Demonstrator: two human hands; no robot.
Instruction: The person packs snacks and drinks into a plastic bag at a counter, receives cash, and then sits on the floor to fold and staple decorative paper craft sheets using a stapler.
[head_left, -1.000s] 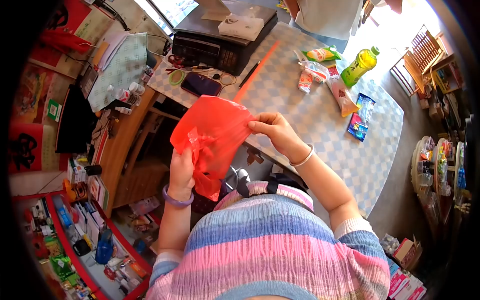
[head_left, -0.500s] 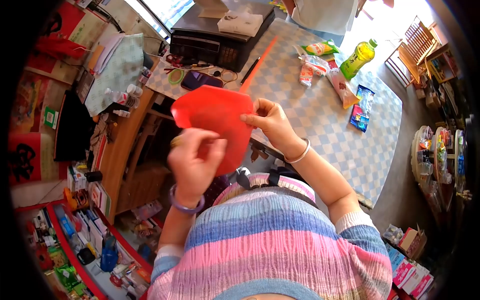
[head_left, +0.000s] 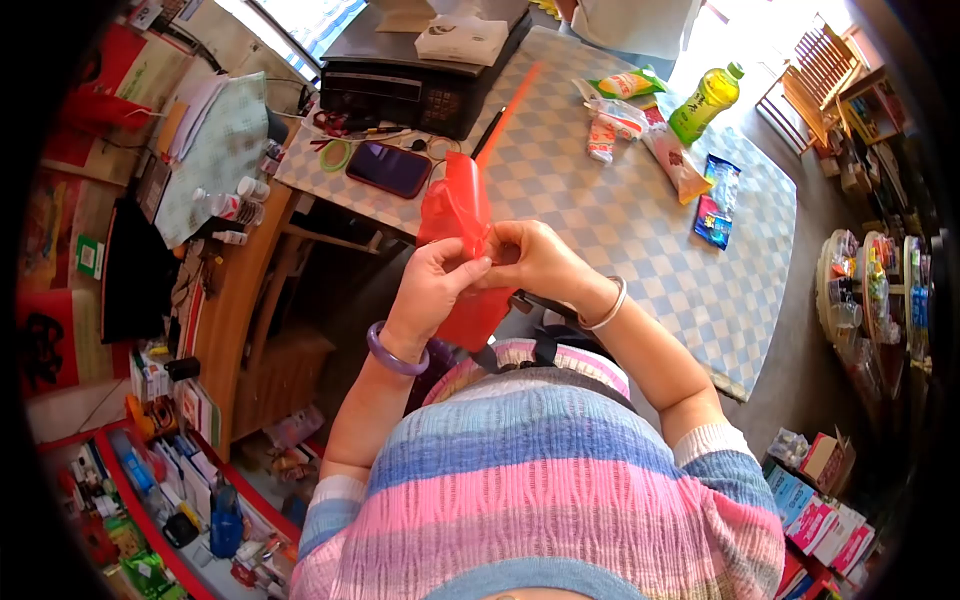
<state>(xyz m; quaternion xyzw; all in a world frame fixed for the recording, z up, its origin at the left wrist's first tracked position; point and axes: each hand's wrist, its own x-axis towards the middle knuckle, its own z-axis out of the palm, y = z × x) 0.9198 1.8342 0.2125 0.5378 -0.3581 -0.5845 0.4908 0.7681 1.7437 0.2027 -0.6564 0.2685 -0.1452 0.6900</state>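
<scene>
Person's left hand [head_left: 428, 292] and right hand [head_left: 548, 264] pinch red bag [head_left: 458, 205] at near edge of checked table [head_left: 570, 225]. Bag bunched; cannot tell if mouth parted. Beyond: snack packets [head_left: 676, 168], blue packet [head_left: 716, 202], green bottle [head_left: 704, 106], all outside bag.

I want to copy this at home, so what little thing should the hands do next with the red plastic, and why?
Probably ease the fingertips slightly apart, keeping both grips. The left hand and right hand pinch the red plastic close together, and it looks bunched and creased there, so a gentle spread might open it.
</scene>
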